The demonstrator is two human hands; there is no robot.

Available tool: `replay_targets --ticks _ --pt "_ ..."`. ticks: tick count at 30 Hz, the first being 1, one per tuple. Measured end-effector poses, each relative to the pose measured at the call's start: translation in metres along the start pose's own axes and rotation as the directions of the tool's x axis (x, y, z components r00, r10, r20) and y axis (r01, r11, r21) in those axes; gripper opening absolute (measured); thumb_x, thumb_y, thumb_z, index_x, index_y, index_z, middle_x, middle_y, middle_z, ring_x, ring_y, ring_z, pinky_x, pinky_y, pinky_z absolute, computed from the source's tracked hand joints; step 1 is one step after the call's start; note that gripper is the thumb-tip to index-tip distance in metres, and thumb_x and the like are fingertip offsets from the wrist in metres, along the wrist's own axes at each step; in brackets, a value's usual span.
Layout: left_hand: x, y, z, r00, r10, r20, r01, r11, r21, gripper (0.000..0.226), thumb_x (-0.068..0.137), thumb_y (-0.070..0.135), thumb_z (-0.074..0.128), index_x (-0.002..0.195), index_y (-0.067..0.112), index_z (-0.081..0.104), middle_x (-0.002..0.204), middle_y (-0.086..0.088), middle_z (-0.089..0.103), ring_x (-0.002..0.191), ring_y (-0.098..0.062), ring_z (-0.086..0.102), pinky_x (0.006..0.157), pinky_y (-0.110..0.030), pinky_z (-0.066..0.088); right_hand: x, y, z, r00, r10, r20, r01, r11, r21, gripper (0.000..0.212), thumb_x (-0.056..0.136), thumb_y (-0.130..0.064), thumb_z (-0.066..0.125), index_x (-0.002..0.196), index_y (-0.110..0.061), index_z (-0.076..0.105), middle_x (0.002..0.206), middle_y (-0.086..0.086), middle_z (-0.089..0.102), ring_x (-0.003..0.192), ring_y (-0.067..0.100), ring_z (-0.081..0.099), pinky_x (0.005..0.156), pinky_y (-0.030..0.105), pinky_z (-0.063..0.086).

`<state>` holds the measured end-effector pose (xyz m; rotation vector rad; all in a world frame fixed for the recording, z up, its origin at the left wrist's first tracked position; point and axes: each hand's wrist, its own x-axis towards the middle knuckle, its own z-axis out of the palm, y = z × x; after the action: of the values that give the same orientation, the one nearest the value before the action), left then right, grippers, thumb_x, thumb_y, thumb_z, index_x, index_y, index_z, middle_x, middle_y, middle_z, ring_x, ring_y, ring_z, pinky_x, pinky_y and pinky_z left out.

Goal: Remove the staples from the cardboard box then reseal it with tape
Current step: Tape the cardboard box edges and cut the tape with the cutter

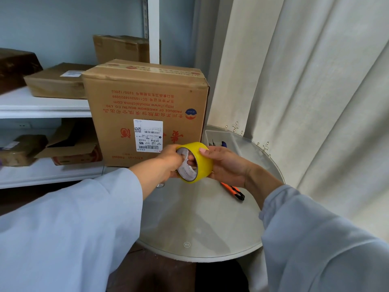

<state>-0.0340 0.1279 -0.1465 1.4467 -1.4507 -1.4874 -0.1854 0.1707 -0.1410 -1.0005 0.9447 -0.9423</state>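
Note:
A tall brown cardboard box (145,106) with red upside-down print and a white shipping label stands at the back of the round glass table (200,228); printed tape runs across its shut top. In front of the box I hold a roll of yellow tape (200,163) above the table. My right hand (225,165) grips the roll from the right, thumb over its top. My left hand (170,160) holds the left rim, with fingers curled into the roll's core.
An orange and black utility knife (233,190) lies on the table under my right wrist. A clear tray (221,138) with dark tools sits at the table's back right. White shelves (42,108) on the left carry several boxes. A curtain (305,91) hangs at right.

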Motion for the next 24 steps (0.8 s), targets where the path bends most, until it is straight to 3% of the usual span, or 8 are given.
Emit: replay_targets --ticks 7,10,15,20,22,24 --pt "0.0027 -0.0036 0.0000 1.000 -0.014 0.004 0.015 1.000 -0.025 0.027 0.095 0.014 0.053 0.122 0.015 0.059 0.118 -0.015 0.064 0.107 -0.033 0.062 0.087 -0.049 0.054 -0.0014 -0.0010 -0.0010 0.997 -0.005 0.073 0.010 0.998 -0.060 0.026 0.084 -0.003 0.061 0.109 -0.005 0.063 0.108 0.012 0.066 0.099 0.024 0.064 0.096 0.038 0.049" --pt "0.0047 -0.0056 -0.0019 0.999 -0.035 0.014 0.035 0.998 -0.053 0.027 0.095 0.014 0.055 0.122 0.015 0.059 0.118 -0.015 0.064 0.106 -0.032 0.063 0.085 -0.047 0.055 -0.0017 -0.0013 0.0011 0.998 0.002 0.065 0.006 0.994 -0.110 0.026 0.087 0.002 0.056 0.111 -0.006 0.061 0.110 0.013 0.063 0.100 0.023 0.063 0.097 0.037 0.048" --pt "0.0016 -0.0038 -0.0023 0.999 -0.034 0.034 0.037 0.996 -0.081 0.029 0.096 0.006 0.051 0.125 0.011 0.055 0.123 -0.015 0.061 0.107 -0.033 0.061 0.079 -0.045 0.054 0.0016 -0.0035 0.0039 0.998 0.010 -0.064 -0.014 0.997 -0.071 0.023 0.092 -0.016 0.055 0.114 -0.008 0.061 0.110 0.012 0.066 0.093 0.021 0.065 0.086 0.034 0.055" --pt "-0.0020 0.0025 0.0027 0.999 0.027 0.032 -0.024 0.994 -0.110 0.024 0.098 0.002 0.044 0.115 0.015 0.055 0.101 -0.009 0.061 0.089 -0.026 0.058 0.079 -0.042 0.050 0.0069 -0.0048 0.0037 0.968 0.038 -0.248 -0.048 0.998 -0.035 0.054 0.088 -0.038 0.060 0.131 -0.006 0.054 0.123 0.017 0.063 0.098 0.026 0.065 0.087 0.038 0.055" --pt "-0.0002 0.0026 0.0039 0.998 0.061 0.015 -0.059 0.994 -0.094 0.026 0.099 0.003 0.043 0.120 0.012 0.056 0.104 -0.010 0.062 0.095 -0.029 0.060 0.082 -0.043 0.050 0.0059 -0.0071 0.0043 0.967 0.033 -0.253 -0.043 0.999 -0.034 0.057 0.087 -0.039 0.059 0.132 -0.005 0.052 0.125 0.017 0.062 0.101 0.027 0.064 0.089 0.040 0.054" --pt "0.0019 0.0022 0.0037 0.994 0.102 -0.027 -0.104 0.992 -0.069 0.028 0.099 0.004 0.044 0.123 0.011 0.056 0.119 -0.014 0.061 0.109 -0.033 0.058 0.088 -0.046 0.051 0.0050 -0.0086 0.0048 0.974 0.029 -0.225 -0.036 0.999 -0.028 0.046 0.095 -0.033 0.052 0.130 -0.004 0.052 0.122 0.015 0.063 0.101 0.025 0.064 0.091 0.038 0.053"
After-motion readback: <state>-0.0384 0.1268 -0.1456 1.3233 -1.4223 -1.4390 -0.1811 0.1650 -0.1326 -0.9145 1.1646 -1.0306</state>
